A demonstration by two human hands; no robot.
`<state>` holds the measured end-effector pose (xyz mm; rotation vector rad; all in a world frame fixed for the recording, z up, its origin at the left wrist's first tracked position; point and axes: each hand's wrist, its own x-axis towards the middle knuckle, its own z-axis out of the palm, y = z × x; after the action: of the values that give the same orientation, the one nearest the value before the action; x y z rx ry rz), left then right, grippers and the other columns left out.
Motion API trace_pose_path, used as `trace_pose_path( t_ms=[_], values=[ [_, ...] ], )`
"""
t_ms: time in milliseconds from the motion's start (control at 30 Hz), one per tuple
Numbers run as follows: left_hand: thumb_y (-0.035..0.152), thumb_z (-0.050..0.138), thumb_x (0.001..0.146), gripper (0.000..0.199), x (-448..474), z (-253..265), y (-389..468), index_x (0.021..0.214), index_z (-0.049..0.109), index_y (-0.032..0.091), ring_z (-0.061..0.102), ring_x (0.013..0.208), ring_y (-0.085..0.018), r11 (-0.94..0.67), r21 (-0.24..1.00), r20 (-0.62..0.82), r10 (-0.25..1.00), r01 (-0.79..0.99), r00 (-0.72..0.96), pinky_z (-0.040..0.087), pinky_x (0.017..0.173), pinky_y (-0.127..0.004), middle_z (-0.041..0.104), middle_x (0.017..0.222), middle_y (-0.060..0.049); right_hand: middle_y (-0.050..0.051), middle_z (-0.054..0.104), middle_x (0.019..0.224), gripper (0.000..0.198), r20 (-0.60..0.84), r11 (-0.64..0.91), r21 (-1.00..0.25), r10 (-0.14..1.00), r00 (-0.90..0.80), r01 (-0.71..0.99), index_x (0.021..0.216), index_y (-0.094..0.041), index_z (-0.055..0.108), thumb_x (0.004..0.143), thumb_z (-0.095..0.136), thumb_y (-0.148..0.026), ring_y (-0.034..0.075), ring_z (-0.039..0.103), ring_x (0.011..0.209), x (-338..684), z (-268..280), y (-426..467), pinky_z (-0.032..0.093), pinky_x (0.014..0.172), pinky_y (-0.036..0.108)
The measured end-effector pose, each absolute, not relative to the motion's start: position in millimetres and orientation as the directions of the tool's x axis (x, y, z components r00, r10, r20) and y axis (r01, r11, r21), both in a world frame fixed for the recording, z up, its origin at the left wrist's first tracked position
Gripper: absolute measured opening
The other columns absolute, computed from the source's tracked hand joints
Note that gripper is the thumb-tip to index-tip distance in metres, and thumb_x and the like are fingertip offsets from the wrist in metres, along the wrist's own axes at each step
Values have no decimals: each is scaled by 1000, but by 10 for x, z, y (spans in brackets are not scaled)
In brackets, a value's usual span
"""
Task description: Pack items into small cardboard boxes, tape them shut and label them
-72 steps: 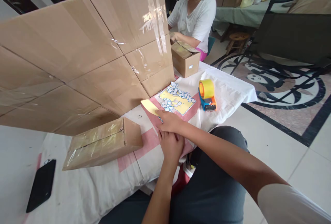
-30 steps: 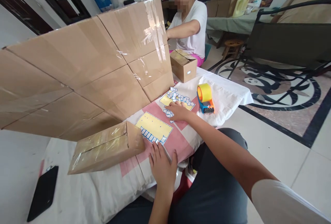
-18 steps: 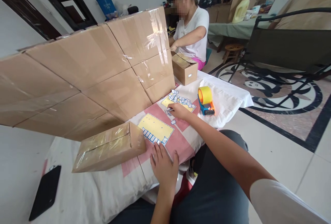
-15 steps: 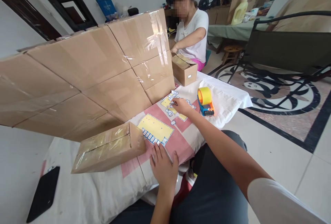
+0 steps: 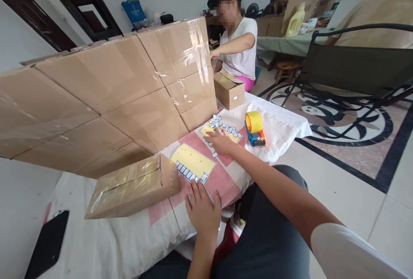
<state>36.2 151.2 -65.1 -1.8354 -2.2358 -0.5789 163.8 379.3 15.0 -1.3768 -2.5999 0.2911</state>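
My left hand (image 5: pixel 204 211) lies flat on the cloth, fingers spread, their tips at the lower edge of a yellow sheet (image 5: pixel 192 158). Small white, blue-edged pieces (image 5: pixel 186 171) form a row along that edge. Above the far yellow sheet (image 5: pixel 206 129) is my right hand (image 5: pixel 223 142), its fingers stretched apart with nothing visible in them. Loose white pieces (image 5: pixel 230 129) lie scattered over this sheet. One single piece (image 5: pixel 214 154) rests on the cloth below my right hand.
A tall wall of taped cardboard boxes (image 5: pixel 135 111) stands behind the sheets. A lower box (image 5: pixel 135 186) lies at left, a small box (image 5: pixel 229 91) farther back. A tape dispenser (image 5: pixel 254 129) sits at right. A black tablet-like object (image 5: pixel 48 242) lies far left. A co-worker (image 5: pixel 240 51) sits opposite.
My right hand has shifted left and toward me over the far sheet, its pinched fingers now spread. My left hand stays at the near sheet. The co-worker's arm has risen slightly.
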Motion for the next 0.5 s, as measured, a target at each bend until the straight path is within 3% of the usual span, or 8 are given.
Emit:
trace_pose_path(
  t_ms=[100,200,367,500],
  values=[
    [40,44,97,63,366,-651,1520,147,45,3,45,142,-37,161,135,400,894,978,-203,35,115,-56,44,156,-23,5,52,152,71,20,601,-262,786,-618,755,148,-32,51,85,52,1,34,36,141,1616,56,3836,23,115,50],
    [39,43,97,62,372,-641,1523,147,46,2,46,141,-37,155,106,412,892,982,-186,36,114,-56,44,156,-23,7,62,137,73,27,600,-279,786,-618,750,143,-31,56,81,47,6,33,41,135,1606,47,3896,23,115,51],
    [38,43,97,61,376,-631,1525,145,47,2,47,141,-37,154,93,422,889,984,-179,38,112,-56,45,155,-23,11,69,113,46,49,567,-309,811,-582,764,108,-22,75,79,50,4,35,45,124,1555,71,3926,21,112,59],
    [39,43,97,61,367,-661,1533,145,48,1,47,140,-37,146,83,441,882,986,-168,39,111,-56,46,155,-23,11,71,104,33,86,534,-354,836,-542,768,90,-19,75,81,51,2,32,46,121,1561,62,3918,20,110,55]
  ],
)
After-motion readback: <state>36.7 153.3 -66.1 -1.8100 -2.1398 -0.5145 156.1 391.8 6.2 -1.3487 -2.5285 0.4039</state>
